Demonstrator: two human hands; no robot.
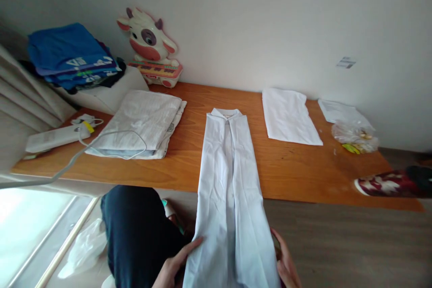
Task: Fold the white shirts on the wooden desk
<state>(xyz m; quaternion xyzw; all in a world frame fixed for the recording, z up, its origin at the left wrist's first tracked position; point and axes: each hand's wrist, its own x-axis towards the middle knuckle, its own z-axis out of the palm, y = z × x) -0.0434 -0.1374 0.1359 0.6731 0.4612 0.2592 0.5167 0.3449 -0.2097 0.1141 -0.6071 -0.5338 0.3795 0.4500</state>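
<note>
A white collared shirt lies folded lengthwise into a long narrow strip, its collar on the wooden table and its lower part hanging past the front edge towards me. My left hand grips the strip's left side, thumb on top and the other fingers hidden under the cloth. On the opposite side, my right hand is closed around the right edge, with part of the fingers behind the fabric. Both hands are below the table's front edge, near the bottom of the view.
The wooden table carries folded cloths at left and a folded white cloth at right. A cow toy keyboard, blue clothes, a power strip, a cable, a plastic bag and a patterned bottle surround these.
</note>
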